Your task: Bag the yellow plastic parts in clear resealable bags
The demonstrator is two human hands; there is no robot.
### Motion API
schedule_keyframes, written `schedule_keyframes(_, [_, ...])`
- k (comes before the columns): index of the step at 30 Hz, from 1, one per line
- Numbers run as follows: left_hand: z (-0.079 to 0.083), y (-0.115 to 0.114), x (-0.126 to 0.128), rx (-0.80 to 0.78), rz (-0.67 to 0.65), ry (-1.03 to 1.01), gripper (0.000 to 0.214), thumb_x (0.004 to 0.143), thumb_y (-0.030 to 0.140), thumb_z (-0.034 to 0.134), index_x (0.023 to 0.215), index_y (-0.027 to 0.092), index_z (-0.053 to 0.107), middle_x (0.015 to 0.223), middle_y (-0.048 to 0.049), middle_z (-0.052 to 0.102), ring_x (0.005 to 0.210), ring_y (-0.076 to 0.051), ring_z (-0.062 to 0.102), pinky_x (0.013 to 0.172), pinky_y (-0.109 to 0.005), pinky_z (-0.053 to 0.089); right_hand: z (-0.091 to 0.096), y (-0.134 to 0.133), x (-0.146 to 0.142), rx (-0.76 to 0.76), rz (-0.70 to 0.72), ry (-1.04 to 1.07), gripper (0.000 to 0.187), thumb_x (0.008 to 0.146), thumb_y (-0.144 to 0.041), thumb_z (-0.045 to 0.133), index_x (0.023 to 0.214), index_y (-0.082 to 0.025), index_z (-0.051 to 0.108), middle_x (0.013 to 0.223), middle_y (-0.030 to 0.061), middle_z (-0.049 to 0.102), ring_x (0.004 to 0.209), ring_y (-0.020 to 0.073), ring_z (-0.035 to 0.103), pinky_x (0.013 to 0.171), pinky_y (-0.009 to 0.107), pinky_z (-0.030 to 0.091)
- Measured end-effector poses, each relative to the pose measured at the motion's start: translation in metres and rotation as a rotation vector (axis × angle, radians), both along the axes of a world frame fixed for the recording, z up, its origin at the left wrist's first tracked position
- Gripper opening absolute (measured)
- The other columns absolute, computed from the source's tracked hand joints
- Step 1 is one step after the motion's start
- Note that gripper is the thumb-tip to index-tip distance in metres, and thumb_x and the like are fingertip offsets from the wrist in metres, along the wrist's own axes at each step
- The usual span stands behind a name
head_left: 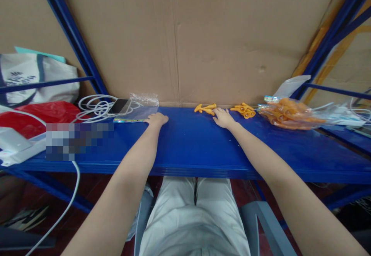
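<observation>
My left hand (157,119) rests on the blue shelf (188,147), its fingers curled at the edge of a clear plastic bag (139,109). My right hand (223,117) lies on the shelf with fingers reaching toward a few small orange plastic pieces (206,108). A second small pile of orange pieces (244,110) sits just right of that hand. Further right lies a clear bag full of orange pieces (290,113). Whether either hand pinches anything is hard to make out.
A phone (119,106) and coiled white cable (95,106) lie at the left, beside a red bag (43,113) and a white tote (31,76). Cardboard (203,35) backs the shelf. Blue rack struts (72,35) rise on both sides. More plastic bags lie at the far right.
</observation>
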State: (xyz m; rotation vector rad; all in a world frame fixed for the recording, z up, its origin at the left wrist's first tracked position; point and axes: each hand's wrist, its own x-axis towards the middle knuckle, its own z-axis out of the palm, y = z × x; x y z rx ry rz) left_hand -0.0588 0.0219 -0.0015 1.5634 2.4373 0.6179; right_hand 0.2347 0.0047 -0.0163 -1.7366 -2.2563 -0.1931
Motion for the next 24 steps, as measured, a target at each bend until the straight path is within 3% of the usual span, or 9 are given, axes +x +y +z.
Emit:
schedule_keyframes(6, [0.011,-0.01,0.008,0.006,-0.105,0.053,0.051,0.082,0.023,0.057,0.13,0.009,0.06,0.143,-0.0294,0.05,0.137,-0.045,0.042,0.108,-0.062,0.036,0.002,-0.004,-0.005,0.109,-0.077,-0.044,0.036,0.091,-0.027,0.046,0.124,-0.014,0.055,0.13,0.0207,0.059,0.124,0.0343,0.054,0.11,0.056,0.033])
schedule_keyframes(12, [0.008,-0.005,0.011,0.137,-0.214,0.012,0.035,0.072,0.012,0.066,0.107,0.009,0.072,0.124,-0.0289,0.064,0.125,-0.046,0.054,0.106,-0.057,0.041,0.007,-0.008,-0.003,0.089,-0.213,0.044,0.037,0.091,-0.027,0.049,0.123,-0.01,0.055,0.123,0.0251,0.063,0.12,0.0351,0.059,0.104,0.051,0.04])
schedule_keyframes(16, [0.011,-0.007,0.017,0.114,-0.298,0.135,0.03,0.074,0.017,0.068,0.104,0.014,0.074,0.121,-0.0226,0.069,0.122,-0.041,0.059,0.105,-0.05,0.045,0.011,-0.008,0.003,0.004,-0.314,0.073,0.036,0.089,-0.032,0.055,0.117,-0.01,0.062,0.119,0.0233,0.067,0.117,0.0333,0.062,0.098,0.045,0.046])
schedule_keyframes(21, [0.017,-0.015,0.027,-0.065,-0.421,0.484,0.036,0.084,0.028,0.06,0.117,0.019,0.07,0.126,-0.0127,0.069,0.12,-0.028,0.063,0.099,-0.031,0.05,0.017,-0.01,0.009,-0.114,-0.407,0.037,0.042,0.091,-0.035,0.053,0.118,-0.006,0.066,0.115,0.0238,0.07,0.116,0.0311,0.064,0.091,0.035,0.049])
schedule_keyframes(24, [0.015,-0.016,0.031,-0.059,-0.442,0.504,0.035,0.089,0.031,0.057,0.119,0.02,0.069,0.126,-0.0103,0.069,0.12,-0.025,0.062,0.097,-0.027,0.05,0.02,-0.011,0.013,-0.132,-0.438,0.03,0.045,0.091,-0.035,0.054,0.122,-0.006,0.066,0.122,0.0245,0.067,0.117,0.0312,0.064,0.089,0.033,0.05])
